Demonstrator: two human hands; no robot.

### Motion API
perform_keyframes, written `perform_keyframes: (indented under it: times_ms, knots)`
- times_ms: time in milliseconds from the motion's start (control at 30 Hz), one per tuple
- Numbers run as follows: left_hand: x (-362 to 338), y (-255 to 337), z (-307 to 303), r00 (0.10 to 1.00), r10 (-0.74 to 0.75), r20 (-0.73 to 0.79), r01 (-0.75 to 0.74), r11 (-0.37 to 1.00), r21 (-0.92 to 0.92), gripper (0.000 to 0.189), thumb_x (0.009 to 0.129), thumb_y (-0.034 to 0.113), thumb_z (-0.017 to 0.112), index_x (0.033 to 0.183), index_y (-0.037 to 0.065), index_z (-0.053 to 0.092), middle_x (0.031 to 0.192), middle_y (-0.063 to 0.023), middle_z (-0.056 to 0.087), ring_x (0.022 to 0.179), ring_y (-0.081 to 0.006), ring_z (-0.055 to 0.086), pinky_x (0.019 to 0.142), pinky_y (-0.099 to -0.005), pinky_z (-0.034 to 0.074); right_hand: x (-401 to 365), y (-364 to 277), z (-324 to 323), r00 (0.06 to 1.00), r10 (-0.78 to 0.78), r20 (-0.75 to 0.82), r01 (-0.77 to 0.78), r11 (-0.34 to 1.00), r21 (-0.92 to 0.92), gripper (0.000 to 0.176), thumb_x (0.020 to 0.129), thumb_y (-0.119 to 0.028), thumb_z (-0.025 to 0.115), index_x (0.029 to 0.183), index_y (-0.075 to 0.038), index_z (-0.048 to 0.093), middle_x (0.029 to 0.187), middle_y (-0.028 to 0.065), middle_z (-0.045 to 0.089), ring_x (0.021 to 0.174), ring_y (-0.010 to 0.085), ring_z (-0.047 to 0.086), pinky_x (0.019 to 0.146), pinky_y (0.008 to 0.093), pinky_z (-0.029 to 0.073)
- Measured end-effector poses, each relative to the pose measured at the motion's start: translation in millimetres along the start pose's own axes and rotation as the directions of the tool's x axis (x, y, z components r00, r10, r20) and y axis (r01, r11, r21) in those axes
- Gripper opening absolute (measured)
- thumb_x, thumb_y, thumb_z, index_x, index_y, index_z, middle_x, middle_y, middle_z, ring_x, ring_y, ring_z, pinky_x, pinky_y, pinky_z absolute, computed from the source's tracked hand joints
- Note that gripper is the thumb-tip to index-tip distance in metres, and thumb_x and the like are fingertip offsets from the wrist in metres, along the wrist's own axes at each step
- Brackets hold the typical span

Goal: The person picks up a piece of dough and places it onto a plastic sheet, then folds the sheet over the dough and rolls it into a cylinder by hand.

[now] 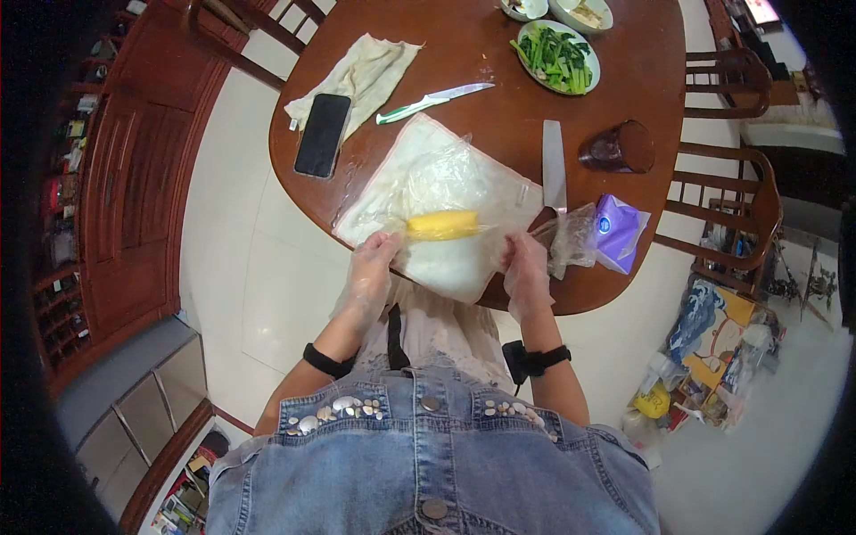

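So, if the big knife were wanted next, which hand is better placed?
Probably the right hand: the big knife lies to the right, closer to it than to the left hand. Both pinch film, so the right would likely need freeing first.

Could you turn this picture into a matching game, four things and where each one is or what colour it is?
Column one:
1. phone
2. yellow piece
3. leafy greens
4. packet

Column two:
A. between the left hand and the right hand
B. mostly purple
C. partly on a crumpled cloth, screen dark
D. on a white plate

Right pairs: 1-C, 2-A, 3-D, 4-B.
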State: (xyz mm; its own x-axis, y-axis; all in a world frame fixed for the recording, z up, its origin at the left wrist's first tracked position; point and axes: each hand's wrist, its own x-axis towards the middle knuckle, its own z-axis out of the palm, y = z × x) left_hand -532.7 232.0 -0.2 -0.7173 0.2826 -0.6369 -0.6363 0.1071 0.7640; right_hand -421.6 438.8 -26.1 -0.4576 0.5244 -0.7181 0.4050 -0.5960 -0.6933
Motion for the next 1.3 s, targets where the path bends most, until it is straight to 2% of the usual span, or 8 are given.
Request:
perform_keyframes:
  times_ms: [333, 500, 533, 600, 833, 900, 1233, 1300]
  knots:
    - [-3, -3, 8, 0.998, 0.045, -0.042, -0.046, 0.999, -0.021, 0.017, 0.095, 0.024, 0.055, 0.086, 0.010, 0.055, 0.074, 0.0036, 0.055, 0.071, -0.0055, 0.047, 0.068, -0.0211, 0.038, -31, 33, 25, 0.729, 0.321, 0.605, -0.351, 0.934, -0.072, 0.053, 0.094, -0.050, 0.047, 0.124, -0.007, 0.049, 0.110, 0.0130, 0.058, 0.096, 0.0218, 0.058, 0.084, 0.0338, 0.047]
    - [-9, -4, 3, 0.981, -0.088, 0.173, 0.155, 0.893, -0.422, 0.012, 0.096, 0.018, 0.052, 0.097, 0.006, 0.051, 0.077, -0.0042, 0.059, 0.073, -0.0133, 0.057, 0.069, -0.0259, 0.045, -27, 36, 50, 0.463, 0.249, 0.851, -0.790, 0.550, 0.270, 0.064, 0.094, -0.058, 0.033, 0.131, -0.006, 0.042, 0.128, 0.0129, 0.052, 0.121, 0.0262, 0.048, 0.103, 0.0431, 0.037]
    - [-11, -5, 0, 0.981, -0.088, 0.171, 0.153, 0.895, -0.420, 0.012, 0.096, 0.018, 0.052, 0.097, 0.006, 0.051, 0.077, -0.0042, 0.059, 0.073, -0.0133, 0.057, 0.069, -0.0259, 0.045, -23, 48, 51, 0.461, 0.247, 0.852, -0.792, 0.548, 0.269, 0.064, 0.094, -0.058, 0.033, 0.131, -0.006, 0.042, 0.128, 0.0129, 0.052, 0.121, 0.0262, 0.048, 0.103, 0.0431, 0.037]
    - [-13, -7, -8, 0.956, -0.144, 0.257, 0.244, 0.875, -0.418, 0.013, 0.094, 0.015, 0.054, 0.100, 0.005, 0.049, 0.078, -0.0057, 0.059, 0.073, -0.0160, 0.059, 0.066, -0.0292, 0.048, -13, 73, 53, 0.565, -0.252, 0.786, 0.286, 0.953, 0.101, 0.047, 0.096, -0.040, 0.040, 0.127, -0.004, 0.044, 0.122, 0.0121, 0.055, 0.118, 0.0263, 0.049, 0.103, 0.0457, 0.037]
    - [-22, -5, -19, 0.909, -0.250, 0.334, 0.365, 0.864, -0.347, 0.016, 0.089, 0.009, 0.058, 0.102, 0.004, 0.050, 0.076, -0.0053, 0.057, 0.070, -0.0161, 0.059, 0.060, -0.0290, 0.047, -17, 59, 27, 0.671, -0.144, 0.727, 0.144, 0.988, 0.062, 0.038, 0.095, -0.033, 0.047, 0.119, -0.003, 0.049, 0.118, 0.0166, 0.054, 0.108, 0.0251, 0.053, 0.099, 0.0371, 0.039]
    - [-19, -3, -20, 0.936, -0.284, 0.205, 0.343, 0.867, -0.363, 0.015, 0.086, 0.005, 0.061, 0.098, 0.003, 0.052, 0.074, -0.0046, 0.057, 0.067, -0.0139, 0.057, 0.058, -0.0256, 0.044, -22, 49, 33, 0.854, 0.284, 0.436, -0.337, 0.941, 0.046, 0.035, 0.096, -0.030, 0.046, 0.116, -0.003, 0.051, 0.111, 0.0152, 0.058, 0.098, 0.0221, 0.056, 0.090, 0.0330, 0.045]
    - [-23, 13, -26, 0.940, -0.296, 0.168, 0.313, 0.946, -0.088, 0.019, 0.080, 0.007, 0.068, 0.092, 0.000, 0.056, 0.081, -0.0058, 0.057, 0.074, -0.0135, 0.056, 0.066, -0.0254, 0.047, -37, 40, 37, 0.869, 0.273, 0.412, -0.255, 0.962, -0.099, 0.035, 0.092, -0.032, 0.057, 0.114, -0.004, 0.055, 0.101, 0.0080, 0.061, 0.093, 0.0162, 0.058, 0.083, 0.0277, 0.046]
    - [-20, 17, -16, 0.957, 0.270, -0.105, -0.227, 0.924, 0.307, 0.034, 0.074, 0.015, 0.072, 0.099, -0.003, 0.056, 0.095, -0.0129, 0.059, 0.094, -0.0211, 0.058, 0.081, -0.0326, 0.048, -43, 39, 32, 0.866, 0.204, 0.456, -0.205, 0.978, -0.048, 0.040, 0.087, -0.026, 0.066, 0.114, 0.002, 0.055, 0.105, 0.0094, 0.061, 0.094, 0.0166, 0.059, 0.083, 0.0293, 0.048]
